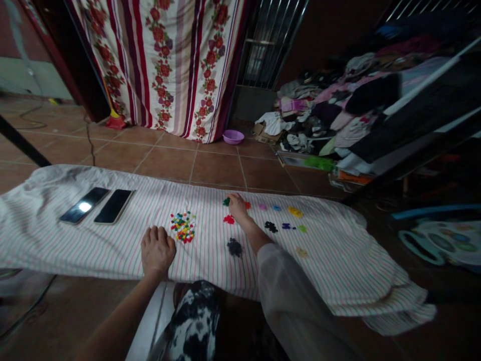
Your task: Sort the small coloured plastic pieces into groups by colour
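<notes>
Your left hand point(157, 250) lies palm-down by the near edge of the striped cloth point(208, 258), fingers loosely spread, beside the mixed-colour pieces point(185, 234). Your right hand point(238, 207) is at the green pieces point(226, 201), toward the far edge; whether its fingertips pinch one, I cannot tell.

We look out from one camera worn on the person's head, facing forward and steeply down. Directly below us, a patterned trouser leg point(199, 321) enters at the bottom edge. The left hand point(158, 248) and right hand point(237, 205) sit at arm's reach, near enough to follow, though the small coloured pieces point(183, 228) look tiny. The striped cloth point(112, 253) crosses our whole middle ground. Past it we take in the tiled floor point(214, 168) and, at the top, a flowered curtain point(158, 60), cut off by the frame.
</notes>
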The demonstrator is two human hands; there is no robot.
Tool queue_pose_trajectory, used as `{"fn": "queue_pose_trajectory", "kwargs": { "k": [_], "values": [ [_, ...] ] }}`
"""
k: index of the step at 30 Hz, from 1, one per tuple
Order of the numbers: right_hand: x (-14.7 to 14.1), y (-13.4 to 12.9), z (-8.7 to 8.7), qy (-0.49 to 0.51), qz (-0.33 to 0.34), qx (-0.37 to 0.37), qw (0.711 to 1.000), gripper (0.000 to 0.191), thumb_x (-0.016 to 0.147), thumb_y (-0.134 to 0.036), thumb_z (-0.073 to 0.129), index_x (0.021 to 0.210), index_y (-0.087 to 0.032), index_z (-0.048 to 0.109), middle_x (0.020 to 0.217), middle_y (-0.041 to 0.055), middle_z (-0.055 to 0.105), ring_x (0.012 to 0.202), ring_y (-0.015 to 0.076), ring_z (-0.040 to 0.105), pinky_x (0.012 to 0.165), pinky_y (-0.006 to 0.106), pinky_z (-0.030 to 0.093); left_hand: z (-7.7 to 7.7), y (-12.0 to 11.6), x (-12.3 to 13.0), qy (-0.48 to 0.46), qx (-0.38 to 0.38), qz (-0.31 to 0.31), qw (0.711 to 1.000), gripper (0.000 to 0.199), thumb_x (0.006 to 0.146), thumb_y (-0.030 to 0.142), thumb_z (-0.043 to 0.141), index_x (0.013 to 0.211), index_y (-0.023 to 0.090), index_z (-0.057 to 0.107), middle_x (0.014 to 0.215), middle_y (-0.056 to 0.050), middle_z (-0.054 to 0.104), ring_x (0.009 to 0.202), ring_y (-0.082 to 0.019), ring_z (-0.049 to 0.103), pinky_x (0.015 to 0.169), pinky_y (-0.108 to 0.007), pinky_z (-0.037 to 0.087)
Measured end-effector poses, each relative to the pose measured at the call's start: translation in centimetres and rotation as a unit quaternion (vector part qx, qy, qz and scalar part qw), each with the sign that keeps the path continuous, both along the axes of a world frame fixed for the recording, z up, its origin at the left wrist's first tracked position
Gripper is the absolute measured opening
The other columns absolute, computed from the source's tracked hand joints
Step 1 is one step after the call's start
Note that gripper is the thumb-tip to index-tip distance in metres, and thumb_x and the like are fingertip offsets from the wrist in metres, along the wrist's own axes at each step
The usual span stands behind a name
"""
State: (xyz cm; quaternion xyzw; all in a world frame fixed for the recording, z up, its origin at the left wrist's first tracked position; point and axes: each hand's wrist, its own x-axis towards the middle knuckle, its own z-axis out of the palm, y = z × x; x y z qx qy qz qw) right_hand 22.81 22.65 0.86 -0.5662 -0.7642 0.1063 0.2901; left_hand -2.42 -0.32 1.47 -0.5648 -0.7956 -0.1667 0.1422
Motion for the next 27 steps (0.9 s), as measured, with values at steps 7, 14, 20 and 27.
{"fn": "queue_pose_trajectory", "kwargs": {
  "k": [7, 14, 20, 27],
  "values": [
    [-0.2, 0.2, -0.4, -0.064, 0.063, -0.017, 0.996, 0.043, 0.077, 0.003, 0.049, 0.107, -0.016, 0.073, 0.11, 0.0114, 0.069, 0.103, 0.0233, 0.06, 0.094, 0.032, 0.046, 0.1, 0.1, 0.0, -0.019, -0.007, 0.0, 1.0, 0.037, 0.09, 0.026, 0.042, 0.115, 0.006, 0.062, 0.125, -0.022, 0.06, 0.125, -0.036, 0.05, 0.104, -0.048, 0.041],
    [-0.3, -0.1, 0.3, -0.028, 0.044, 0.006, 0.999, 0.05, 0.078, 0.004, 0.044, 0.113, -0.018, 0.072, 0.113, 0.0093, 0.071, 0.107, 0.0218, 0.061, 0.1, 0.034, 0.045, -0.1, 0.0, 0.0, 0.001, -0.003, 0.002, 1.0, 0.038, 0.091, 0.027, 0.041, 0.115, 0.007, 0.061, 0.125, -0.022, 0.06, 0.126, -0.036, 0.049, 0.105, -0.048, 0.041],
    [-1.4, -2.0, 1.7, 0.028, 0.017, 0.01, 0.999, 0.043, 0.084, -0.003, 0.042, 0.111, -0.018, 0.072, 0.111, 0.0095, 0.071, 0.106, 0.021, 0.062, 0.1, 0.034, 0.047, -0.1, 0.0, 0.1, 0.003, 0.007, 0.003, 1.0, 0.036, 0.09, 0.027, 0.041, 0.113, 0.008, 0.061, 0.124, -0.021, 0.06, 0.125, -0.035, 0.05, 0.105, -0.048, 0.039],
    [-6.7, -8.2, 1.4, 0.087, 0.094, -0.029, 0.991, 0.035, 0.087, -0.008, 0.046, 0.105, -0.022, 0.073, 0.103, 0.0059, 0.069, 0.099, 0.0186, 0.062, 0.095, 0.031, 0.049, 0.0, 0.0, 0.1, -0.028, 0.015, -0.002, 1.0, 0.034, 0.088, 0.027, 0.042, 0.111, 0.011, 0.062, 0.124, -0.021, 0.061, 0.125, -0.036, 0.049, 0.103, -0.05, 0.038]
  ]
}}
